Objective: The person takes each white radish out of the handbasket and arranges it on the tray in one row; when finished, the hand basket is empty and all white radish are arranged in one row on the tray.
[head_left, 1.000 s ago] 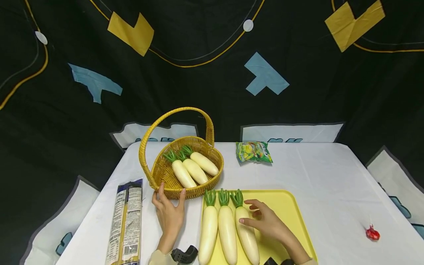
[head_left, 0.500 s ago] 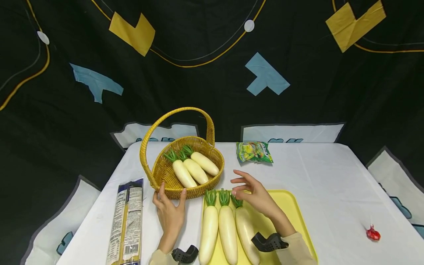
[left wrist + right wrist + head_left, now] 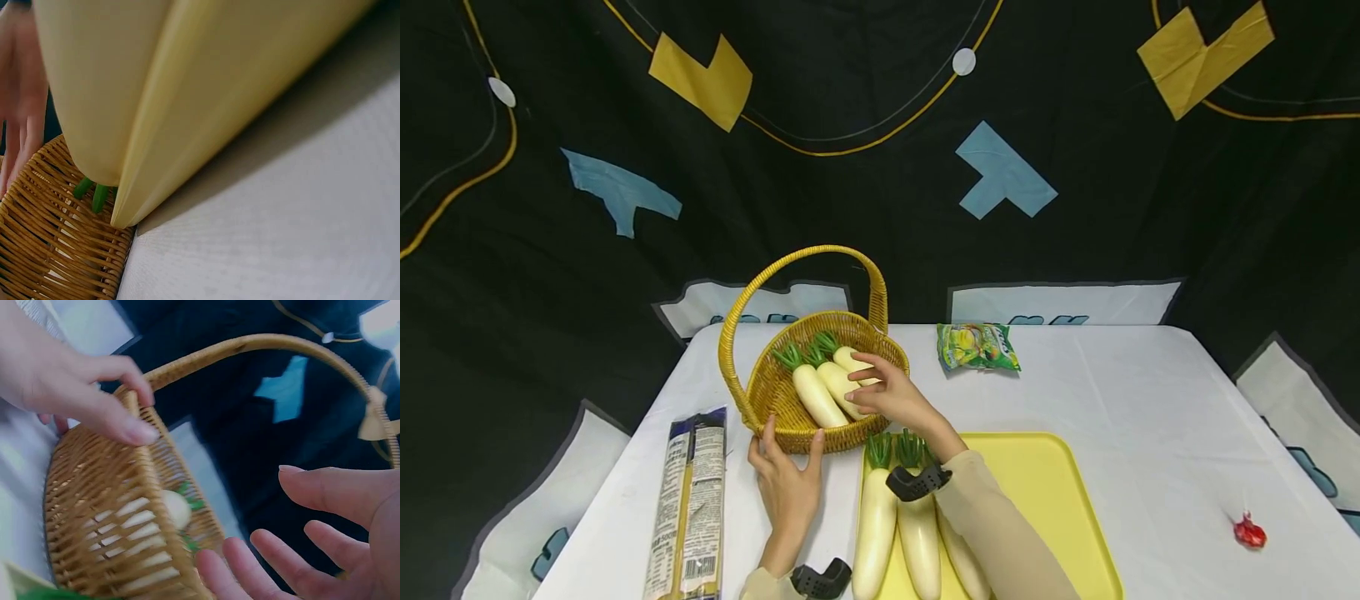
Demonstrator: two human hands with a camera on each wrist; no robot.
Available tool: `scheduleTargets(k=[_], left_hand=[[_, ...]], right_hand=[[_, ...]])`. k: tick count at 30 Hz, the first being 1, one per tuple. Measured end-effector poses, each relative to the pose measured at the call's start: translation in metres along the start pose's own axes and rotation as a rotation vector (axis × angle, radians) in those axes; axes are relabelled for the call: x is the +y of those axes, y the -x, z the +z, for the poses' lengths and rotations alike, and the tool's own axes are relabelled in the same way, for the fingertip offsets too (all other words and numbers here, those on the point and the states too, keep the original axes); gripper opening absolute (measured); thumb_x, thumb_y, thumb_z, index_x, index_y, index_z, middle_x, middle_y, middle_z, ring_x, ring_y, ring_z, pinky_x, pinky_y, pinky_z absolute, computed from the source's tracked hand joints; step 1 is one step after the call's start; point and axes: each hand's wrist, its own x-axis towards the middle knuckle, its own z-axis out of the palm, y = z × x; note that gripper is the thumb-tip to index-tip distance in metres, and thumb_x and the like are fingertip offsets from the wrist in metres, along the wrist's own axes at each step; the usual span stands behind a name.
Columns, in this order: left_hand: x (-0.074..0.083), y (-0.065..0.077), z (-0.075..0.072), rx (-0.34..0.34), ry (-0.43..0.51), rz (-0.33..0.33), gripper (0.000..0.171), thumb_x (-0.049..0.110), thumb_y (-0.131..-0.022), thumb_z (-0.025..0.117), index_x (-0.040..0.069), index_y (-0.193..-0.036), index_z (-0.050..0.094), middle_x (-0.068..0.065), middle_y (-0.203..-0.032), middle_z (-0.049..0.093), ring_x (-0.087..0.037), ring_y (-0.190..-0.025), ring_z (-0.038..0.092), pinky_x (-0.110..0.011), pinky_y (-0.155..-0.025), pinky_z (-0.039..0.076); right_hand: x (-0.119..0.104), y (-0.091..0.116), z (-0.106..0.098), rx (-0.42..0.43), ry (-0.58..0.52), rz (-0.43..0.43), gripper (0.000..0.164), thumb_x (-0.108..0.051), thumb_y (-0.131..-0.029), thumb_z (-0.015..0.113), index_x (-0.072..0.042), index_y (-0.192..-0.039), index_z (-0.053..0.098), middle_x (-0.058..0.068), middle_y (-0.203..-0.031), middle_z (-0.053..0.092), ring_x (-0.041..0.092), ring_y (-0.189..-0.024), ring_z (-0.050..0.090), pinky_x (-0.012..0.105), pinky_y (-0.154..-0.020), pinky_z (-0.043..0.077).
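A wicker basket (image 3: 785, 407) with a tall arched handle stands at the back left, holding three white radishes (image 3: 816, 398) with green tops. My left hand (image 3: 788, 492) grips its near rim; the right wrist view shows the thumb (image 3: 139, 430) on the rim. Over the basket's right side hovers my right hand (image 3: 895, 398), fingers loosely bent and nothing in them, overlapping the radishes there. Three longer white radishes (image 3: 874, 533) lie side by side on the yellow tray (image 3: 1022, 475), partly hidden by my right forearm.
A long printed packet (image 3: 688, 508) lies left of my left hand. At the back of the white table (image 3: 1150, 417) is a green and yellow snack bag (image 3: 976, 347). A small red wrapped candy (image 3: 1249, 532) lies far right.
My right hand has moved from beside the rightmost tray radish, up and leftward, to above the basket. My left hand has stayed at the basket's rim.
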Motion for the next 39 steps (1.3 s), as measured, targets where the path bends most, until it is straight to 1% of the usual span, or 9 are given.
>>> scheduleTargets(k=[4, 7, 11, 14, 20, 25, 29, 32, 39], left_hand=[[0.000, -0.001, 0.000, 0.021, 0.000, 0.008, 0.076, 0.046, -0.080, 0.063, 0.023, -0.140, 0.022, -0.031, -0.135, 0.020, -0.053, -0.094, 0.046, -0.056, -0.073, 0.037], [0.000, 0.000, 0.000, 0.029, -0.004, 0.010, 0.076, 0.046, -0.080, 0.064, 0.023, -0.140, 0.022, -0.031, -0.134, 0.021, -0.053, -0.093, 0.047, -0.056, -0.073, 0.037], [0.001, 0.002, 0.000, 0.024, -0.010, 0.004, 0.076, 0.046, -0.080, 0.063, 0.023, -0.140, 0.023, -0.031, -0.135, 0.021, -0.053, -0.093, 0.047, -0.056, -0.073, 0.037], [0.001, 0.003, 0.000, 0.023, -0.009, 0.003, 0.076, 0.046, -0.080, 0.063, 0.022, -0.140, 0.023, -0.031, -0.135, 0.020, -0.054, -0.094, 0.047, -0.057, -0.073, 0.037], [0.001, 0.002, 0.000, 0.026, -0.011, 0.010, 0.076, 0.045, -0.080, 0.063, 0.022, -0.140, 0.023, -0.031, -0.134, 0.021, -0.054, -0.093, 0.047, -0.057, -0.073, 0.037], [0.001, 0.001, 0.000, 0.029, -0.015, 0.012, 0.076, 0.045, -0.080, 0.064, 0.022, -0.140, 0.023, -0.031, -0.134, 0.021, -0.053, -0.091, 0.048, -0.057, -0.071, 0.037], [0.000, 0.002, 0.002, 0.033, -0.015, 0.017, 0.076, 0.045, -0.080, 0.064, 0.023, -0.140, 0.023, -0.030, -0.134, 0.022, -0.053, -0.088, 0.049, -0.056, -0.070, 0.038], [-0.001, 0.002, 0.003, 0.036, -0.021, 0.022, 0.075, 0.045, -0.080, 0.063, 0.023, -0.140, 0.023, -0.031, -0.134, 0.022, -0.053, -0.087, 0.049, -0.056, -0.069, 0.038], [0.001, 0.001, 0.002, 0.040, -0.020, 0.007, 0.075, 0.045, -0.080, 0.063, 0.025, -0.140, 0.023, -0.030, -0.135, 0.022, -0.053, -0.090, 0.049, -0.057, -0.071, 0.038]], right_hand=[[0.006, -0.023, 0.013, -0.005, 0.072, 0.046, 0.064, -0.015, -0.084, 0.064, -0.018, -0.140, 0.033, 0.019, -0.129, 0.047, 0.031, -0.096, 0.062, 0.046, -0.079, 0.051], [0.009, -0.035, 0.020, -0.020, 0.110, 0.092, 0.065, -0.019, -0.083, 0.065, -0.021, -0.140, 0.032, 0.017, -0.130, 0.046, 0.023, -0.077, 0.061, 0.036, -0.065, 0.051], [0.010, -0.042, 0.025, -0.036, 0.124, 0.157, 0.064, -0.025, -0.083, 0.065, -0.025, -0.139, 0.032, 0.015, -0.132, 0.044, 0.010, -0.050, 0.041, 0.027, -0.048, 0.035], [0.009, -0.043, 0.026, -0.013, 0.146, 0.201, 0.065, -0.033, -0.083, 0.065, -0.025, -0.139, 0.033, 0.014, -0.133, 0.044, 0.012, -0.048, 0.041, 0.029, -0.048, 0.037], [0.007, -0.045, 0.029, 0.019, 0.180, 0.236, 0.069, -0.039, -0.081, 0.065, -0.019, -0.139, 0.034, 0.014, -0.134, 0.044, 0.021, -0.066, 0.056, 0.040, -0.063, 0.049], [0.008, -0.049, 0.035, 0.056, 0.198, 0.258, 0.070, -0.036, -0.080, 0.067, -0.018, -0.139, 0.034, 0.016, -0.136, 0.043, 0.013, -0.043, 0.034, 0.032, -0.050, 0.039], [0.007, -0.051, 0.043, 0.123, 0.263, 0.238, 0.071, -0.029, -0.078, 0.070, -0.013, -0.138, 0.036, 0.018, -0.134, 0.045, 0.017, -0.073, 0.056, 0.033, -0.063, 0.047], [0.005, -0.054, 0.051, 0.159, 0.379, 0.210, 0.069, -0.023, -0.075, 0.073, -0.010, -0.134, 0.040, 0.018, -0.128, 0.051, 0.027, -0.108, 0.055, 0.035, -0.081, 0.049], [0.007, -0.061, 0.069, 0.211, 0.740, 0.143, 0.067, -0.018, -0.067, 0.079, -0.011, -0.127, 0.051, 0.010, -0.116, 0.062, 0.028, -0.107, 0.057, 0.035, -0.086, 0.048]])
